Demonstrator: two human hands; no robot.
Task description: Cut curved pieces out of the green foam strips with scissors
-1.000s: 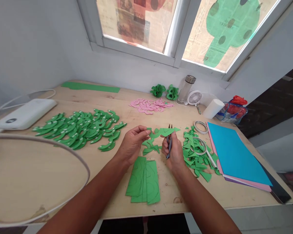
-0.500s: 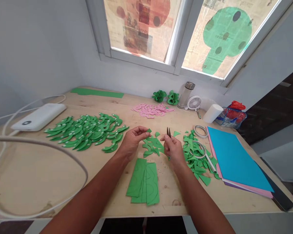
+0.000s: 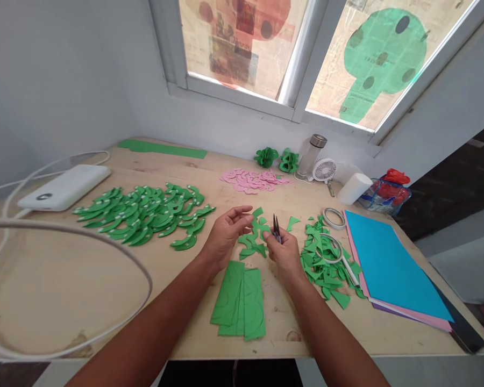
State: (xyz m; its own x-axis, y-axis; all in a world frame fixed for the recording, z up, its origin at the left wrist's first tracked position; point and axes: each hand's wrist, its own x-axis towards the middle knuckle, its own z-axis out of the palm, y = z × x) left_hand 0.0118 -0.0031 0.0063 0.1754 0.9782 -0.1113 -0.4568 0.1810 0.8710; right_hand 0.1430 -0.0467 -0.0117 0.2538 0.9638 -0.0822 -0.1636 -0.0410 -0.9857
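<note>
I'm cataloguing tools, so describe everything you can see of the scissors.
The scissors have dark, pointed, metallic-looking blades, slightly parted at the tips. They sit in the right hand, points aimed away from the person, near loose green scraps. The hand hides most of what lies below the blades, so the handles' shape cannot be told.

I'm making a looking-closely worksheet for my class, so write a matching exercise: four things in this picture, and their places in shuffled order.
Things
1. Scissors
2. Green pieces with drawn outlines
3. Pink cut-outs
4. Blue sheet

Places
A. Lying over pink paper
B. In the right hand
C. In front of the green paper ornaments
D. On the table, between the forearms

Pairs: 1-B, 2-D, 3-C, 4-A
</note>
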